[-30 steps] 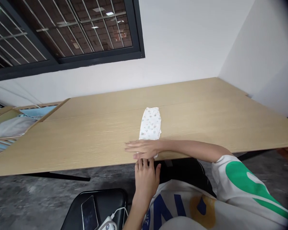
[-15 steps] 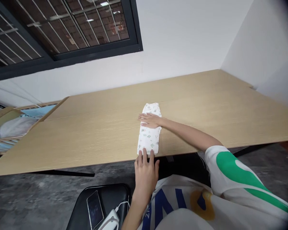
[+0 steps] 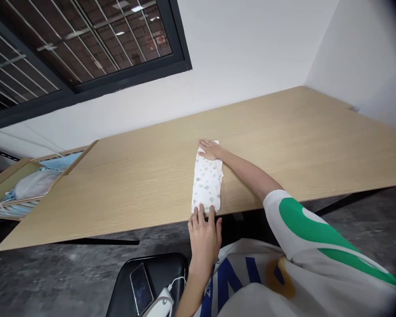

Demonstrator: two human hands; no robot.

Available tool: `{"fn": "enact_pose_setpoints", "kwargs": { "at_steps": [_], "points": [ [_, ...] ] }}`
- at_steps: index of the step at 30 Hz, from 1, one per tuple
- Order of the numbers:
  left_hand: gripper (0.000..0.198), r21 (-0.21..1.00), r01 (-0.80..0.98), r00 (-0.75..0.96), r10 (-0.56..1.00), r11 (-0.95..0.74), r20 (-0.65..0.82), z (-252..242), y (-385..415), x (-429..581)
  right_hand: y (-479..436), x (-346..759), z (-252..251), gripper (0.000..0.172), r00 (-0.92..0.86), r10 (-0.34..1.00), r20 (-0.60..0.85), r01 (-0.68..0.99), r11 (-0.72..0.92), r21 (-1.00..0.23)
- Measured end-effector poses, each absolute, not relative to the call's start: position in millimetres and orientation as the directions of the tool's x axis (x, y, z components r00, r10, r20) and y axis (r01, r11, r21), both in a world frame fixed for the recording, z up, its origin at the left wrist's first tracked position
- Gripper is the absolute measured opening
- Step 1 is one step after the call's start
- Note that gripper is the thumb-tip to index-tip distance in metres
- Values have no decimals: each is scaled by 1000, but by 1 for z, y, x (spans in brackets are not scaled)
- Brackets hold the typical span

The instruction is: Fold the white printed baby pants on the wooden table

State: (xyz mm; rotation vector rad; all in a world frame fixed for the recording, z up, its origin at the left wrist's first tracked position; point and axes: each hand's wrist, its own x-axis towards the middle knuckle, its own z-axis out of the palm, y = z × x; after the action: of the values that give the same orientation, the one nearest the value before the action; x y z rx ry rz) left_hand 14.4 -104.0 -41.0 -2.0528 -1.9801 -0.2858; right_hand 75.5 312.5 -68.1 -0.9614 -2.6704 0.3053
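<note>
A folded white cloth garment [image 3: 207, 182] with a small printed pattern lies flat on the wooden table [image 3: 145, 176], its near end at the table's front edge. My right hand [image 3: 211, 150] rests palm down on the far end, fingers stretched out toward the left. At the near end, the fingertips of my left hand [image 3: 204, 233] touch the cloth, with the fingers spread. Neither hand grips it. What kind of garment it is cannot be made out from the folded shape.
A black stool [image 3: 165, 268] by the table's front holds a phone [image 3: 141, 288] and a white power bank [image 3: 161, 304] with a cable. At the left stands a wooden crib [image 3: 23, 202] with bedding and a white bundle. A barred window [image 3: 99, 39] is in the wall behind.
My right hand has slid from the middle of the cloth to its far end. My left hand stays at the near end. The view has tilted slightly.
</note>
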Motion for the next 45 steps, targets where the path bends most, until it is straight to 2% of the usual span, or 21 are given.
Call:
{"fn": "enact_pose_setpoints", "kwargs": {
  "at_steps": [8,11,14,18,21,23,26,27,29,31,33,35,38,40,43,45],
  "points": [
    [46,-102,994,68,931,-34,358,-50,-97,46,319,88,-57,82,-755,635,167,578,763,-289],
    [48,-108,992,94,924,-57,370,-55,-95,56,309,93,-51,81,-763,595,255,540,802,-256],
    [58,-96,987,155,920,-128,360,-55,-94,49,283,104,-43,83,-782,530,327,472,847,-244],
    [74,53,960,244,913,-276,327,-49,-95,22,213,140,-20,77,-817,481,317,400,870,-290],
    [68,210,904,296,900,-373,321,-45,-90,4,144,176,0,57,-852,443,280,333,870,-363],
    [59,292,866,305,892,-406,334,-44,-86,-4,99,196,6,56,-883,410,226,299,866,-402],
    [48,390,829,272,898,-401,346,-38,-81,-9,46,214,0,66,-911,368,187,296,898,-327],
    [45,421,815,262,900,-399,348,-35,-80,-10,33,216,-5,59,-915,359,184,303,913,-274],
    [37,482,774,256,899,-411,356,-26,-83,-10,14,219,-12,35,-918,349,190,318,932,-173],
    [31,529,723,270,887,-443,374,-17,-90,-10,1,220,-11,17,-917,339,210,319,939,-126],
    [29,557,683,245,866,-473,435,-10,-98,-9,-8,221,1,21,-917,319,240,293,946,-137],
    [34,565,665,94,806,-488,585,-6,-107,-7,-12,222,21,25,-911,305,278,263,948,-178],
    [40,580,642,-248,580,-502,776,-5,-113,-2,-1,222,55,30,-883,318,345,247,941,-234],
    [32,575,636,-330,491,-515,806,-6,-111,2,20,218,73,31,-848,356,394,270,928,-256],
    [26,547,699,-206,602,-461,771,-8,-100,10,69,207,84,29,-777,468,422,355,878,-321],
    [35,516,775,-79,754,-364,652,-12,-88,17,106,198,80,25,-735,548,398,410,828,-383]
  ]
}}
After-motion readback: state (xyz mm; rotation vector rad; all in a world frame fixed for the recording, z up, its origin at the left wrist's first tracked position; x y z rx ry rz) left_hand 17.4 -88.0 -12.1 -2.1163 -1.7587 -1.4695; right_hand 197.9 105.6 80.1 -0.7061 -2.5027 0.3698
